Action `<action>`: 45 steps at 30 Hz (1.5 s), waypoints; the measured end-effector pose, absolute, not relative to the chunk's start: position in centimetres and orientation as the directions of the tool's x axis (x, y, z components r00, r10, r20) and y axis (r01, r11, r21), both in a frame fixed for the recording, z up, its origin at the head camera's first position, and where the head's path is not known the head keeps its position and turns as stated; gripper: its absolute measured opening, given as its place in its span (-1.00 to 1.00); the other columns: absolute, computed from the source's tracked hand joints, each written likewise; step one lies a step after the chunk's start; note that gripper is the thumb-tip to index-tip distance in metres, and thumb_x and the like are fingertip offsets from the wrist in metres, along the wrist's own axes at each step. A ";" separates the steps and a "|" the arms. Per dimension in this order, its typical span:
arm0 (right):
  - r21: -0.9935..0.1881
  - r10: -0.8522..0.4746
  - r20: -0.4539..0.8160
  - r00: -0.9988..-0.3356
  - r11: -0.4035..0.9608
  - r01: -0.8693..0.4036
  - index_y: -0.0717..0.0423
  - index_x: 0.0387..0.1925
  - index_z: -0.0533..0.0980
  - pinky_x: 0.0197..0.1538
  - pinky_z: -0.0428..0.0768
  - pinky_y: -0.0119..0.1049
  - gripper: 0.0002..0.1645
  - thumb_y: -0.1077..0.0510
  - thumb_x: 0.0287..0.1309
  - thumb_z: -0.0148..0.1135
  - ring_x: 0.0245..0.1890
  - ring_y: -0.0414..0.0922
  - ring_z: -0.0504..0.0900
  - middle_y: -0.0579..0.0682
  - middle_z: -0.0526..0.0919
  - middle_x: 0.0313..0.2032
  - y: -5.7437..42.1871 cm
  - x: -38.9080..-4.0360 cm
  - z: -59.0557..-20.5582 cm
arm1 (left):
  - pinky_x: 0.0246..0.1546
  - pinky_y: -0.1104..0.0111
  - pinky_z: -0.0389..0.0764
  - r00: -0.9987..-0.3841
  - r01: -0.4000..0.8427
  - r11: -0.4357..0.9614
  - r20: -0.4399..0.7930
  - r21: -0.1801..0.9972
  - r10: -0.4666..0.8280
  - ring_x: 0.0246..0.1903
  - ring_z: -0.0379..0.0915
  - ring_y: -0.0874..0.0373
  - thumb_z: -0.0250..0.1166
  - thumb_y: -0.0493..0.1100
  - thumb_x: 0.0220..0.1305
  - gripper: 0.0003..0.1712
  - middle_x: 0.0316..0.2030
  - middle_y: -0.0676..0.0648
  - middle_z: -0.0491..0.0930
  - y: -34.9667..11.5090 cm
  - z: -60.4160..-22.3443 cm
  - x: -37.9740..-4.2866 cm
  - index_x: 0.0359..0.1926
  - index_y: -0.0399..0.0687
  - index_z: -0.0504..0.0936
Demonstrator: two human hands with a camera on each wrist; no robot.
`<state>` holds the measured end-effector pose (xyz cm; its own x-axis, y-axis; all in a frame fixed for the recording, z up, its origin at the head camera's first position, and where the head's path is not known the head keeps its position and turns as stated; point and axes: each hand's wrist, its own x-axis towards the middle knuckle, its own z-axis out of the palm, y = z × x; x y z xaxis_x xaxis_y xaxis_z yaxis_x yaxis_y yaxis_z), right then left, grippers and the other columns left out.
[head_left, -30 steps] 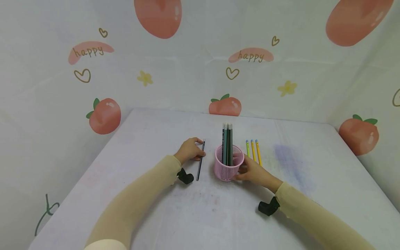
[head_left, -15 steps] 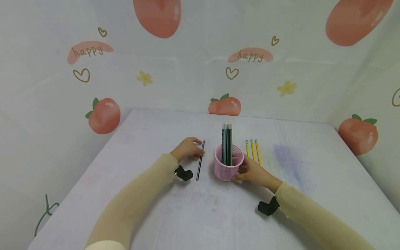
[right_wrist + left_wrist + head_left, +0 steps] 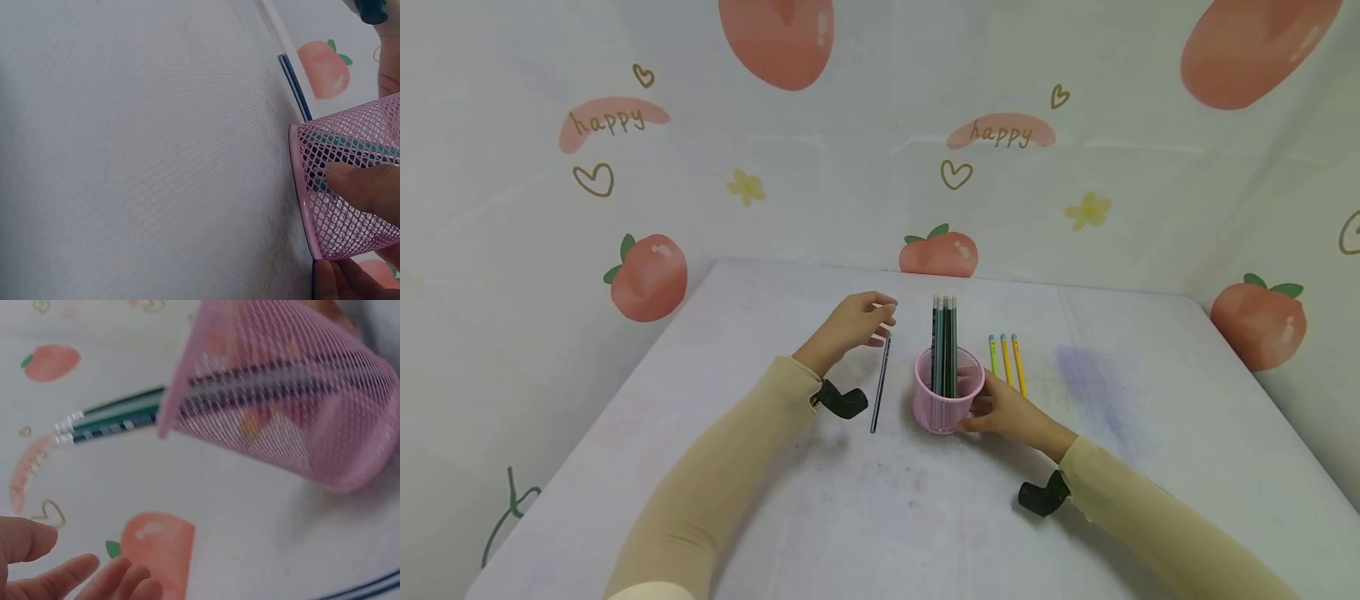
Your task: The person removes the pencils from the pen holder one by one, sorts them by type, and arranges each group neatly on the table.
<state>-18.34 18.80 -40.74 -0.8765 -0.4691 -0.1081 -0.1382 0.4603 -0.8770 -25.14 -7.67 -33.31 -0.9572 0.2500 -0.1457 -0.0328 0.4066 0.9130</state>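
Note:
A pink mesh pencil holder (image 3: 934, 414) stands upright on the table, with several dark green and black pencils (image 3: 944, 337) upright in it, their silvery ends up. My right hand (image 3: 1021, 418) grips the holder from its right side; in the right wrist view the thumb (image 3: 362, 187) presses against the mesh near its base. One dark pencil (image 3: 880, 387) lies on the table left of the holder. My left hand (image 3: 853, 323) hovers over this pencil's far end, holding nothing, fingers (image 3: 69, 569) apart and relaxed in the left wrist view.
Three pencils, one green (image 3: 994, 357) and two yellow (image 3: 1019, 367), lie side by side right of the holder, partly behind my right hand. A pale cloth covers the table (image 3: 820, 517). Behind it rises a printed backdrop (image 3: 850, 150).
My left hand has let go of the lying dark pencil and moved up and away towards the far side. The right hand and the holder have stayed in place.

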 end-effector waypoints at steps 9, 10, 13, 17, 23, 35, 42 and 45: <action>-0.881 -0.466 -0.121 -0.876 0.457 -0.121 0.25 0.41 0.06 0.17 0.55 0.02 0.06 0.24 -0.03 0.47 0.21 0.25 0.46 0.34 0.36 0.27 18.7 -18.4 -41.0 | -0.04 0.25 0.66 -0.951 0.125 0.291 0.031 0.949 0.308 0.03 0.53 -0.10 0.13 -0.17 0.42 -0.61 0.06 -0.23 0.55 -6.1 -33.1 -23.9 0.22 -0.14 0.46; -0.882 -0.466 -0.124 -0.876 0.456 -0.118 0.24 0.42 0.05 0.17 0.55 0.02 0.07 0.24 -0.03 0.47 0.21 0.26 0.46 0.34 0.36 0.27 18.7 -18.4 -41.0 | -0.03 0.24 0.66 -0.950 0.138 0.281 0.047 0.950 0.309 0.03 0.53 -0.08 0.15 -0.18 0.40 -0.60 0.07 -0.24 0.55 -5.9 -33.3 -23.8 0.22 -0.15 0.46; -0.885 -0.465 -0.126 -0.876 0.451 -0.112 0.24 0.43 0.04 0.17 0.55 0.02 0.08 0.24 -0.02 0.47 0.21 0.26 0.45 0.34 0.35 0.28 18.7 -18.5 -41.1 | 0.00 0.22 0.64 -0.947 0.167 0.247 0.086 0.955 0.309 0.03 0.55 -0.04 0.20 -0.20 0.37 -0.58 0.07 -0.24 0.55 -5.4 -34.0 -23.6 0.21 -0.18 0.46; -0.887 -0.466 -0.125 -0.876 0.449 -0.113 0.24 0.43 0.04 0.18 0.53 0.04 0.08 0.24 -0.02 0.47 0.22 0.26 0.45 0.34 0.34 0.28 18.6 -18.5 -41.1 | 0.01 0.23 0.63 -0.945 0.188 0.219 0.115 0.957 0.307 0.02 0.57 -0.03 0.26 -0.22 0.31 -0.54 0.05 -0.23 0.57 -4.7 -34.8 -23.3 0.21 -0.19 0.46; -0.887 -0.465 -0.125 -0.876 0.448 -0.111 0.25 0.43 0.02 0.17 0.54 0.04 0.08 0.25 -0.02 0.46 0.22 0.27 0.44 0.35 0.34 0.28 18.6 -18.5 -41.0 | -0.08 0.29 0.66 -0.941 0.185 0.190 0.119 0.964 0.317 -0.05 0.60 -0.02 0.31 -0.23 0.27 -0.56 -0.02 -0.22 0.61 -3.9 -35.7 -23.0 0.15 -0.18 0.48; -0.890 -0.467 -0.106 -0.878 0.438 -0.126 0.27 0.41 0.05 0.15 0.56 0.03 0.06 0.28 -0.03 0.46 0.21 0.28 0.45 0.36 0.34 0.27 18.6 -18.4 -41.0 | -0.17 0.38 0.64 -0.943 0.208 0.214 0.138 0.954 0.303 -0.17 0.62 0.05 0.34 -0.24 0.24 -0.62 -0.10 -0.21 0.64 -3.4 -36.8 -22.9 0.06 -0.20 0.53; -0.891 -0.475 -0.092 -0.875 0.432 -0.141 0.29 0.41 0.05 0.16 0.55 0.03 0.05 0.29 -0.03 0.46 0.20 0.28 0.46 0.37 0.34 0.27 18.7 -18.4 -41.0 | -0.21 0.41 0.62 -0.942 0.239 0.218 0.171 0.946 0.290 -0.20 0.60 0.08 0.34 -0.23 0.24 -0.67 -0.14 -0.19 0.65 -3.1 -37.2 -23.0 0.01 -0.20 0.56; -0.890 -0.475 -0.095 -0.875 0.434 -0.139 0.28 0.41 0.04 0.16 0.55 0.03 0.06 0.28 -0.03 0.46 0.20 0.28 0.45 0.37 0.33 0.28 18.8 -18.4 -41.0 | -0.21 0.43 0.61 -0.944 0.240 0.218 0.175 0.946 0.281 -0.21 0.59 0.09 0.34 -0.24 0.23 -0.68 -0.16 -0.20 0.65 -3.1 -37.1 -22.8 0.00 -0.21 0.56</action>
<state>-18.41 18.78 -40.98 -0.8746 -0.4755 -0.0952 -0.1391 0.4340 -0.8901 -22.83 -3.08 -37.13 -0.9436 0.2814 0.1747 0.2400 0.2175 0.9461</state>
